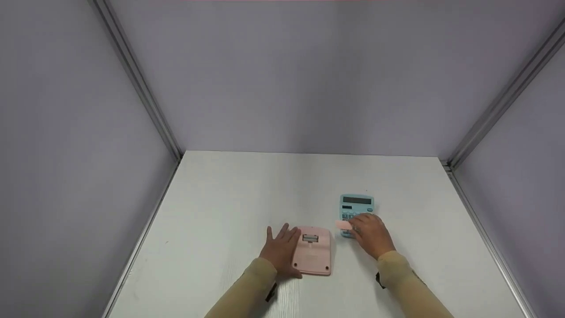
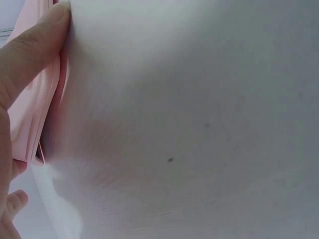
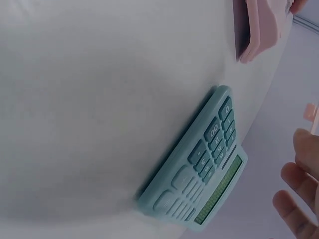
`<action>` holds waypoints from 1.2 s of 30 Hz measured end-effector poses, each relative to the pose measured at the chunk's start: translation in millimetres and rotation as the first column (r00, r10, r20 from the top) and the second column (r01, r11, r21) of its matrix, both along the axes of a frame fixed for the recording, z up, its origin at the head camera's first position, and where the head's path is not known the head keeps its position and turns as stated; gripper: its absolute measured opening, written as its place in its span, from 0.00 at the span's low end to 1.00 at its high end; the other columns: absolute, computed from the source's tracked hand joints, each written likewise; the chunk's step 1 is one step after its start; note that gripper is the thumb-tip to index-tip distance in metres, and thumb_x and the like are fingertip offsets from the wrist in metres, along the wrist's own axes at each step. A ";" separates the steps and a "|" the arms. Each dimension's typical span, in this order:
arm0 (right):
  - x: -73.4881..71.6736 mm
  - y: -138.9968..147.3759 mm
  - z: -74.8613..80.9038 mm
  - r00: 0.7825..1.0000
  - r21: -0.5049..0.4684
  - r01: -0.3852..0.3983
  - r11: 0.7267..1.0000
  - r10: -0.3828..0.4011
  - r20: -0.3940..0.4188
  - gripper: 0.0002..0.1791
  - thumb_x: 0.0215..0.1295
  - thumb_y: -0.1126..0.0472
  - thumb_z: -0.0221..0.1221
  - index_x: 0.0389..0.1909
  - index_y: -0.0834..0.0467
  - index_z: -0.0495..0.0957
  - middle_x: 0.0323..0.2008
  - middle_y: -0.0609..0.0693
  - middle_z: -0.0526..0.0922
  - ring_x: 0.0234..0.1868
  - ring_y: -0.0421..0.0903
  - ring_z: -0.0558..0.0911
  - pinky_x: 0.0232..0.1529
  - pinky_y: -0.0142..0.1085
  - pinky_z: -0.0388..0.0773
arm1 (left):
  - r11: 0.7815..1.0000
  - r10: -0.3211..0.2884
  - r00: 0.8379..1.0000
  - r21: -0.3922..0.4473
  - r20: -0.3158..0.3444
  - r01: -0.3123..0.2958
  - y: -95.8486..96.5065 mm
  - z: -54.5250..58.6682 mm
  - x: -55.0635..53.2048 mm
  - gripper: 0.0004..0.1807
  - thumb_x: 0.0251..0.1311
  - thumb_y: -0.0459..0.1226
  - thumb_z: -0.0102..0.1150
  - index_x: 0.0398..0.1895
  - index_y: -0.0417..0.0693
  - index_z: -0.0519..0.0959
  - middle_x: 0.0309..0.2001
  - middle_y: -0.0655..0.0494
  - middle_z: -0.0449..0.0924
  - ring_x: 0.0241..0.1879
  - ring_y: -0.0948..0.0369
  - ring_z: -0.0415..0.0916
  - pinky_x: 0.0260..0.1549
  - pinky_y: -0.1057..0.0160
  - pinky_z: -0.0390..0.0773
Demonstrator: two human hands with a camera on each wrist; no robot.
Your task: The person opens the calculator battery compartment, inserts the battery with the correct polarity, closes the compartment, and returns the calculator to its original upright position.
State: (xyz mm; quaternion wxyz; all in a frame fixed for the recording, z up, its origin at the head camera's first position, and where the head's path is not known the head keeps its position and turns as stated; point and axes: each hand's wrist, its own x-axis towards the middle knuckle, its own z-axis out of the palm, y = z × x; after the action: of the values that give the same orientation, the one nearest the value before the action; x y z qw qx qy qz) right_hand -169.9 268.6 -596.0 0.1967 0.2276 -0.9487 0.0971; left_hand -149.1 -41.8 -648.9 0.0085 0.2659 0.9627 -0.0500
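Note:
A pink calculator (image 1: pixel 312 256) lies face down on the white table, its battery compartment (image 1: pixel 310 238) uncovered with a battery visible inside. My left hand (image 1: pixel 281 252) rests against its left side, fingers spread and straight, the thumb touching the near edge. In the left wrist view that thumb (image 2: pixel 37 47) presses the calculator's rim. Between thumb and fingertips, my right hand (image 1: pixel 371 234) pinches a small pink battery cover (image 1: pixel 344 225). It is above a blue calculator (image 1: pixel 356 206), which lies face up and is partly hidden by the hand in the head view.
The white table (image 1: pixel 220 198) is bounded by grey panels (image 1: pixel 309 88) at the back and both sides, with metal frame strips at the corners. The blue calculator lies slightly farther back and to the right of the pink one.

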 end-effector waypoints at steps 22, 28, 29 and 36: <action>4.2 -62.8 3.3 0.939 -0.076 -0.094 0.993 0.113 0.325 0.14 0.61 0.53 0.65 0.47 0.50 0.83 0.45 0.45 0.84 0.50 0.44 0.81 0.53 0.41 0.78 | 1.000 -0.006 1.000 0.016 -0.031 0.007 3.6 9.0 1.7 0.74 0.24 0.79 0.59 0.76 0.53 0.48 0.74 0.57 0.54 0.73 0.51 0.47 0.64 0.33 0.54; 5.2 -68.4 3.5 0.922 -0.072 -0.109 0.991 0.128 0.366 0.13 0.63 0.54 0.63 0.47 0.53 0.83 0.44 0.47 0.84 0.49 0.46 0.81 0.53 0.42 0.77 | 1.000 -0.005 1.000 0.016 -0.022 0.005 4.0 11.9 3.4 0.73 0.24 0.79 0.59 0.76 0.53 0.48 0.74 0.58 0.54 0.73 0.51 0.47 0.64 0.33 0.53; 5.1 -69.2 3.4 0.920 -0.073 -0.111 0.991 0.130 0.370 0.13 0.63 0.54 0.64 0.47 0.53 0.83 0.44 0.47 0.84 0.49 0.46 0.81 0.53 0.42 0.77 | 1.000 -0.004 1.000 0.014 -0.018 0.004 3.7 11.9 3.3 0.74 0.24 0.79 0.59 0.77 0.53 0.48 0.74 0.58 0.54 0.73 0.51 0.47 0.64 0.33 0.53; 1.2 -75.1 1.0 0.911 -0.012 -0.132 0.991 0.126 0.393 0.15 0.64 0.55 0.63 0.50 0.54 0.82 0.47 0.47 0.84 0.52 0.47 0.80 0.56 0.44 0.76 | 1.000 -0.015 1.000 0.022 -0.016 0.016 2.5 12.4 3.6 0.74 0.25 0.79 0.59 0.77 0.55 0.44 0.74 0.57 0.54 0.74 0.51 0.47 0.63 0.32 0.54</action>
State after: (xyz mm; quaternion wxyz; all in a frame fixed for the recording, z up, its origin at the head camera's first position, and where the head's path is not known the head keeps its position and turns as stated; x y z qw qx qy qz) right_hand -168.7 193.5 -595.0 -0.0061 0.2672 -0.9524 0.1466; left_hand -145.5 -39.3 -636.5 -0.0023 0.2731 0.9611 -0.0414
